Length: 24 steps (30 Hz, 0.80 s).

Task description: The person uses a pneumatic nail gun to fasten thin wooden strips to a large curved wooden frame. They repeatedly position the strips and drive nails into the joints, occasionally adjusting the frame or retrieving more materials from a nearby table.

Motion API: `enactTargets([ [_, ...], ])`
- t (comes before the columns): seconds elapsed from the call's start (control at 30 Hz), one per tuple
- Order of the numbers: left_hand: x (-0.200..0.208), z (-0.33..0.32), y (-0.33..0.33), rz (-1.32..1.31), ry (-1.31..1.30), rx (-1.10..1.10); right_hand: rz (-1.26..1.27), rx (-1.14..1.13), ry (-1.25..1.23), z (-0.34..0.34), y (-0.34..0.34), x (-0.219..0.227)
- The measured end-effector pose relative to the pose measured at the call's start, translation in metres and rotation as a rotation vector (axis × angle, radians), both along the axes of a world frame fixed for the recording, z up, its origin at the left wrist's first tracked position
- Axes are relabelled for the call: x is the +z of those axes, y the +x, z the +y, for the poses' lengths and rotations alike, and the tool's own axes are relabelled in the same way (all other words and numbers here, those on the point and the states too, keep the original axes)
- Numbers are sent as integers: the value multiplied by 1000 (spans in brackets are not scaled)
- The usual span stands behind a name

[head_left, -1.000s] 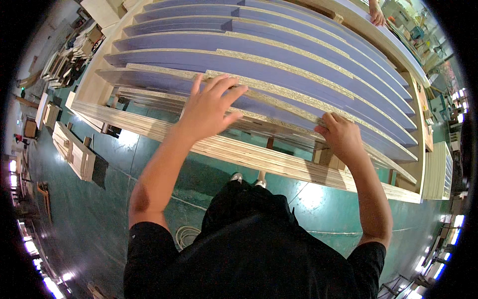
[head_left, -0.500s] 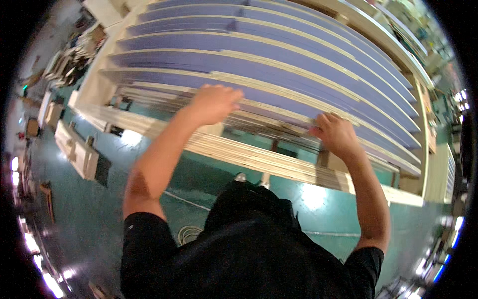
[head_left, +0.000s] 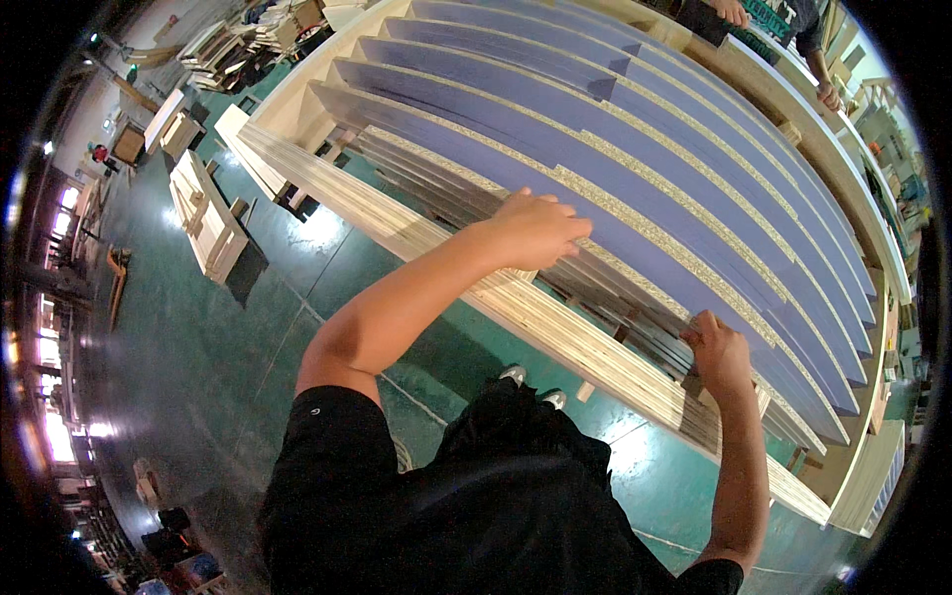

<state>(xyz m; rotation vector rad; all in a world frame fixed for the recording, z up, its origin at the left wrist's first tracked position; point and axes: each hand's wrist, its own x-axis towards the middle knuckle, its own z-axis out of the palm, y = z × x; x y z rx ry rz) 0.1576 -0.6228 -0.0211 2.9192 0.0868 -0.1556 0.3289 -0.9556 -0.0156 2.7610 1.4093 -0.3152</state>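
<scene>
Both arms reach over the front rail to a purple-faced particleboard panel (head_left: 629,270) standing on edge nearest me. My left hand (head_left: 540,230) is curled over the panel's top edge, fingers bent to its far side. Farther right along the same edge, my right hand (head_left: 719,354) is closed with its fingertips pinching the board. Behind it, several more purple panels (head_left: 684,178) stand in rows with pale chipboard edges. The lower part of the held panel is hidden by the hands and rail.
A long layered plywood rail (head_left: 585,352) runs between my body and the panels. On the green floor (head_left: 248,347) at left lies a wooden piece (head_left: 205,213). Stacked boards (head_left: 218,59) are at far left. Another person's hands (head_left: 732,12) show beyond the frame at upper right.
The view has turned, so the rack now slants down to the right. Both hands stay at the near panel's edge. Another person's hands and torso have come into view at the top right.
</scene>
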Motion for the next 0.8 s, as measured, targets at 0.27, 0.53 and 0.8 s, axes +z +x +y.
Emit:
enactTargets([
  [0.27,29,9,-10,139,31,117,27,23,56,23,-11,-3],
  [0.53,22,13,-11,60,63,123,-26,34,146,28,-15,-8],
  [0.8,24,16,-5,59,93,47,-111,77,327,27,-23,-11],
])
